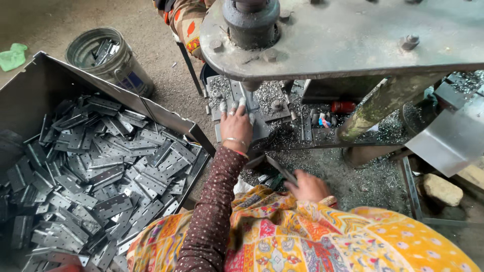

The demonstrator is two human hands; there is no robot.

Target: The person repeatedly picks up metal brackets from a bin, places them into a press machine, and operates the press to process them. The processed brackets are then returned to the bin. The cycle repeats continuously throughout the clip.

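Two hands at press. Left hand (236, 126), fingers extended flat, holds metal plate (259, 126) on press bed under ram (250, 20). Right hand (308, 186) closed around hinge pieces (275, 168) at lap. Hazard: fingertips near ram, crush likely if plate slips; metal shavings (363, 181) may cut.

The left hand (236, 126) lay flat on a metal plate (259, 126) on the press bed, fingertips under the ram (250, 20) of the press (353, 35). The right hand (308, 185), low by the lap, gripped a grey hinge piece (280, 168). Metal swarf (363, 181) covered the bed. An open bin (30, 90) on the left was heaped with grey hinges (111, 176). A bucket (118, 63) beyond it contained more pieces.
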